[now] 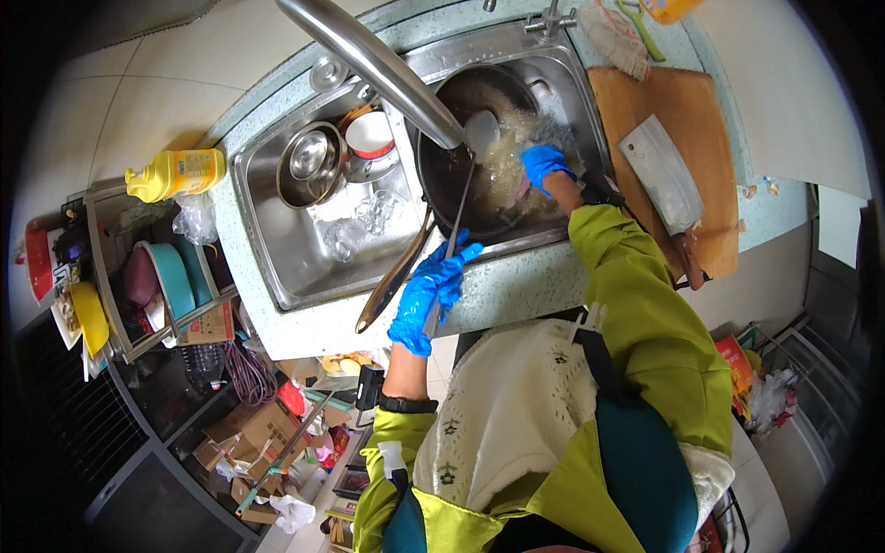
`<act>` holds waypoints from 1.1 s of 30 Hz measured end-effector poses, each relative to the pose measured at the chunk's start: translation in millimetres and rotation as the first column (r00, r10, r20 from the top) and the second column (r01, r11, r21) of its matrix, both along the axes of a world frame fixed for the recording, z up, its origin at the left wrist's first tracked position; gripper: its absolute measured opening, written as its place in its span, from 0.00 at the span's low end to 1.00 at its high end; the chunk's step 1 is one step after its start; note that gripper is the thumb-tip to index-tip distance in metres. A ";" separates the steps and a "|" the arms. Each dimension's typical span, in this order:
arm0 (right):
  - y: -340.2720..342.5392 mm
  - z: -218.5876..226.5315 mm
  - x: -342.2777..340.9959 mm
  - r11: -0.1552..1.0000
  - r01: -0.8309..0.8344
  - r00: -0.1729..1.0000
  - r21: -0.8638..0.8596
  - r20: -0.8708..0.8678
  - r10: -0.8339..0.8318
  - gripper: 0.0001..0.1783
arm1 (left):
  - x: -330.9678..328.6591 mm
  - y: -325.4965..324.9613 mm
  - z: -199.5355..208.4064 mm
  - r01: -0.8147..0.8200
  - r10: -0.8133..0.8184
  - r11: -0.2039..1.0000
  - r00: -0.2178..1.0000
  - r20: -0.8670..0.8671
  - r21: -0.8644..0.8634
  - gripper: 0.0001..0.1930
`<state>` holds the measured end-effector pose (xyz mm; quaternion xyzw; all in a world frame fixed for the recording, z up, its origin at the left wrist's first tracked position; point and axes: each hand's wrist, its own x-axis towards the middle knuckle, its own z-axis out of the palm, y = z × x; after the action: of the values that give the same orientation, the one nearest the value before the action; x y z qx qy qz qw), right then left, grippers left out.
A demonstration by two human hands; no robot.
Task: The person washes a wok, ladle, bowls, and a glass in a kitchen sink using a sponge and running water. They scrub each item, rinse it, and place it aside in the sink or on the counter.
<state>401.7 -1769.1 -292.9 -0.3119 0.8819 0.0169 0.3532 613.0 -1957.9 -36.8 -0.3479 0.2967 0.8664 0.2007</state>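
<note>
Both my hands wear blue gloves. My left hand (426, 293) grips the long metal handle of a ladle (479, 135) whose bowl rests inside a dark wok (452, 175) in the right basin of a steel double sink (277, 249). My right hand (544, 166) is down in the wok's soapy water, pressed on something I cannot make out under the foam. A second long handle (396, 276) juts from the wok over the counter's front edge.
The left basin holds steel bowls (312, 164) and glassware. A curved tap spout (378, 64) arcs above the sink. A cleaver (664, 175) lies on a wooden board (701, 120) to the right. A yellow bottle (175, 173) lies left of the sink, above a rack of bowls (157, 286).
</note>
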 end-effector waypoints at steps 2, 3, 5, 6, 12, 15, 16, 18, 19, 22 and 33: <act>3.2 -3.0 2.3 0.984 0.101 0.986 -0.144 -0.119 -0.119 0.11 | -1.3 -0.2 -9.1 -0.068 0.074 0.987 0.997 -0.031 0.144 0.25; 5.0 2.3 8.0 0.959 0.159 0.957 -0.236 -0.200 -0.208 0.11 | -2.3 -0.1 -15.5 -0.094 0.106 0.978 0.993 -0.058 0.185 0.24; 4.0 28.9 24.9 0.959 0.117 0.987 -0.259 -0.078 -0.142 0.12 | -2.9 3.0 -28.6 -0.278 0.288 0.895 0.957 0.024 0.349 0.23; 3.9 49.7 25.5 0.978 0.018 0.991 -0.208 0.131 0.010 0.13 | -4.4 4.0 -34.7 -0.335 0.337 0.871 0.940 0.058 0.360 0.21; 0.6 205.4 53.1 0.424 0.657 -0.754 0.623 0.553 0.356 0.11 | -16.6 7.5 -42.2 -0.286 0.287 0.918 0.957 0.038 0.275 0.22; -28.7 239.8 104.4 0.135 0.523 0.827 -0.842 0.539 0.161 0.23 | -23.5 5.3 -32.3 -0.127 0.301 0.830 0.922 -0.243 0.544 0.26; -48.2 241.4 125.1 0.036 0.459 0.885 -0.888 0.461 0.067 0.27 | -23.2 5.7 -29.1 -0.063 0.169 0.953 0.921 -0.351 0.296 0.27; -77.9 235.1 157.1 0.014 0.418 0.908 -0.908 0.417 -0.044 0.26 | -22.4 6.4 -27.0 0.001 -0.016 0.999 0.942 -0.336 -0.045 0.30; -88.5 230.7 170.5 0.074 0.388 0.918 -0.918 0.379 -0.119 0.23 | -23.6 6.5 -29.1 -0.125 0.191 0.914 0.972 -0.136 0.385 0.30; -103.7 213.3 180.0 0.151 0.234 0.948 -0.960 0.190 -0.257 0.18 | -18.6 8.3 -40.8 -0.040 0.091 0.988 0.929 -0.358 0.146 0.28; -52.5 107.0 89.6 0.436 0.151 0.974 -0.887 0.059 -0.218 0.11 | -28.3 16.4 -61.4 -0.356 0.355 0.913 0.934 0.043 0.199 0.22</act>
<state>491.3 -1821.6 -185.9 -0.3513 0.8007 -0.4726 0.1104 584.6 -1941.5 -98.2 -0.3762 0.1379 0.9131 0.0750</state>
